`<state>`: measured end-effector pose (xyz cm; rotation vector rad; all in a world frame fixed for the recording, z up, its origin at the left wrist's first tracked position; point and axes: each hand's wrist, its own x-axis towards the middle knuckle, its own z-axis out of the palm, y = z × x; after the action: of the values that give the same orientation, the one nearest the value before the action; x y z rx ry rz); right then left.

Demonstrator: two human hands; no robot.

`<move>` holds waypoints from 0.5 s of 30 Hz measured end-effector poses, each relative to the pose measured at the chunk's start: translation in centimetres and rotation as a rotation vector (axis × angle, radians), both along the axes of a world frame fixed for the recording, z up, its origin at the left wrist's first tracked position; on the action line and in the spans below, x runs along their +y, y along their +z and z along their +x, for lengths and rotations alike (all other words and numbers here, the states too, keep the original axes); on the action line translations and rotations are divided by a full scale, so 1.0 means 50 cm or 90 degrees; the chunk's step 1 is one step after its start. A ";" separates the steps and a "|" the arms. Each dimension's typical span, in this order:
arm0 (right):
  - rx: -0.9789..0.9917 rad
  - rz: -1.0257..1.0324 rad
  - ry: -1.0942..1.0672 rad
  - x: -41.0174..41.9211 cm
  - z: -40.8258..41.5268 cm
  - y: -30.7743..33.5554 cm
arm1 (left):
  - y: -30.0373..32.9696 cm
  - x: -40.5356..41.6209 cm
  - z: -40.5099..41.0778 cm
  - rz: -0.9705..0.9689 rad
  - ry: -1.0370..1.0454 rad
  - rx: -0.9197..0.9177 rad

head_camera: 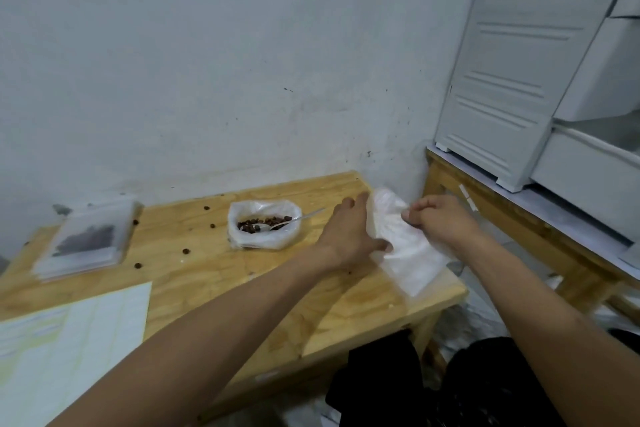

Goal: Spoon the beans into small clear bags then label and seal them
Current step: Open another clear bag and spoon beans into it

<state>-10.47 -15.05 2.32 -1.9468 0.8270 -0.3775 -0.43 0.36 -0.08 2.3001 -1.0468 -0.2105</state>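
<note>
Meanwhile, on the pale wooden surface (194, 274), the left hand (349, 236) presses flat the stack of small clear plastic bags (408, 253) at its right edge; the right hand (440, 218) pinches one. Peeling slowly should free a single bag before spooning the brown beans (263, 222).

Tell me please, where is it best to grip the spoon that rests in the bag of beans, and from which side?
Grip the spoon by its handle end, coming from the right. The handle sticks out over the rim of the open bag of beans toward the right, free and raised, while the bowl lies down among the beans.
</note>
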 end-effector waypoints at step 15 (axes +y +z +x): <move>-0.306 -0.186 0.026 0.194 0.142 0.119 | 0.217 0.219 0.134 -0.462 0.171 0.092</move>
<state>-3.38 -5.34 8.30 -2.0105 0.4342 -0.9415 6.26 11.28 10.78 1.7024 -0.5918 0.1010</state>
